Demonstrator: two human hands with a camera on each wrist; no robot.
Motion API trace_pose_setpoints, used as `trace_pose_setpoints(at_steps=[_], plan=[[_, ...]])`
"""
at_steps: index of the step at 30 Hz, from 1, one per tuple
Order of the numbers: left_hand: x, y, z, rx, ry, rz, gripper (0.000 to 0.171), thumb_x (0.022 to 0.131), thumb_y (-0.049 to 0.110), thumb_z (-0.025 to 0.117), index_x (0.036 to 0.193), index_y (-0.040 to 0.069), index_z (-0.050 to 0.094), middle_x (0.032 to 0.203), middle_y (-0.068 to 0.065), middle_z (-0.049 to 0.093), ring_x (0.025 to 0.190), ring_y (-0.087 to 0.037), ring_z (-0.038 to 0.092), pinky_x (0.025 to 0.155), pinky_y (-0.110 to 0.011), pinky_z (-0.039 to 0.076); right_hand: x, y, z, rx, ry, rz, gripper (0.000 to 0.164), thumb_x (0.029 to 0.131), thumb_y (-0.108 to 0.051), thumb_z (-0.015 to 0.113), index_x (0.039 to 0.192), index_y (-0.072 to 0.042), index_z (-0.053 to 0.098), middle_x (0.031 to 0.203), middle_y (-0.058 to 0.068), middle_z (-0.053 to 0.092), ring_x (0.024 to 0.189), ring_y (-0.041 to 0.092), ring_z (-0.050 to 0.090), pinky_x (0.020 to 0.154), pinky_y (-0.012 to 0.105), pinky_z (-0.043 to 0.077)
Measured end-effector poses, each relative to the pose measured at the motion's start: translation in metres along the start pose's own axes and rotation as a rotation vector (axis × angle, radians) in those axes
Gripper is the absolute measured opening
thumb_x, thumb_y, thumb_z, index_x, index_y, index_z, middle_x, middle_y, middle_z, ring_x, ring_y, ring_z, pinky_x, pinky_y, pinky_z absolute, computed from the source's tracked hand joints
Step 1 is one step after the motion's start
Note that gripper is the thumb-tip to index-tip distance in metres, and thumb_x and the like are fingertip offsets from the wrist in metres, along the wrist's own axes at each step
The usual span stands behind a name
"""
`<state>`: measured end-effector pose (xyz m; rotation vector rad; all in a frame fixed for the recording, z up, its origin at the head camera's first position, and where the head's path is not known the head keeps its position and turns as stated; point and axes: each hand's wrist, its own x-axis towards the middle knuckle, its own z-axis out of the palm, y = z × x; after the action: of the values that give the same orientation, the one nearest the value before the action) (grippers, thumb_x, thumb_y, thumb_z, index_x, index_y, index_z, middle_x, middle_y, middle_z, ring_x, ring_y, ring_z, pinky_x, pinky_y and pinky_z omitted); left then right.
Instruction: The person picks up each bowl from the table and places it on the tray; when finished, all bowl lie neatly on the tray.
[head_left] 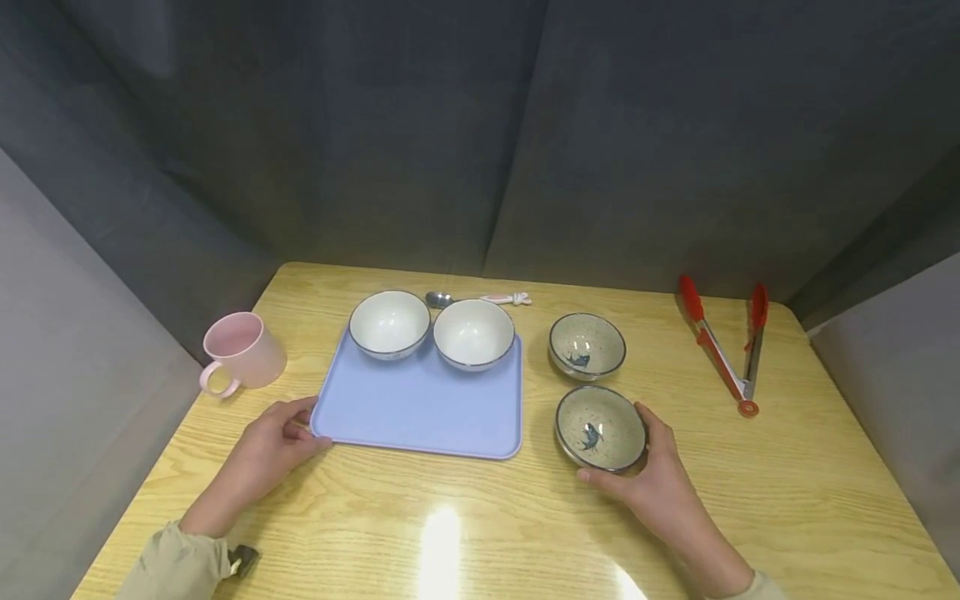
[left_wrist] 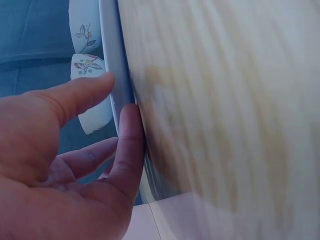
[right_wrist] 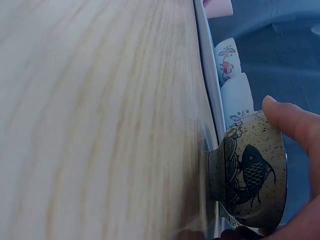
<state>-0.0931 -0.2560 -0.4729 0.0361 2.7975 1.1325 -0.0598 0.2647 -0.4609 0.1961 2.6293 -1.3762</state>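
1. The left hand [head_left: 273, 446] has its thumb and fingers bent around the near corner of the blue tray [head_left: 416, 412], pinching the rim; the tray lies flat on the table [head_left: 810, 475], stretching away to this hand's right.
2. The right hand [head_left: 660, 483] grips the nearer speckled bowl [head_left: 618, 429] — thumb against its near side, fingers curled round the side away from the tray. The bowl is upright; a dark blue fish [right_wrist: 254, 170] decorates its outer wall.
3. Just beyond that bowl from the right hand stands the farther speckled bowl [head_left: 587, 343], also upright and off the tray.
4. Ahead of the left hand and to its right, the first white bowl [head_left: 390, 323] and the second white bowl [head_left: 474, 333] stand side by side at the tray's far end.
5. Farther from the left hand, behind those two, lies a spoon [head_left: 440, 299], partly hidden.
6. A pink mug [head_left: 253, 358] stands ahead of the left hand, slightly to its left — upright, handle turned towards the person.
7. Ahead of the right hand and to its right, red-tipped tongs [head_left: 720, 357] lie spread apart.
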Motion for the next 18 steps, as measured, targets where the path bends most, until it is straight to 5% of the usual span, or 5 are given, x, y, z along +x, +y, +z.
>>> trace_pose_setpoints(at_steps=[18], plan=[[0.0010, -0.0028, 0.0009, 0.004, 0.001, 0.008, 0.073, 0.096, 0.021, 0.091, 0.155, -0.010, 0.058, 0.127, -0.020, 0.070, 0.097, -0.015, 0.072, 0.074, -0.020, 0.057, -0.0003, 0.0031, 0.0026, 0.028, 0.036, -0.040, 0.135, 0.080, -0.029, 0.104, 0.174, 0.006, 0.014, 0.174, 0.037, 0.027, 0.164, 0.055, 0.029, 0.134, 0.074, 0.022]])
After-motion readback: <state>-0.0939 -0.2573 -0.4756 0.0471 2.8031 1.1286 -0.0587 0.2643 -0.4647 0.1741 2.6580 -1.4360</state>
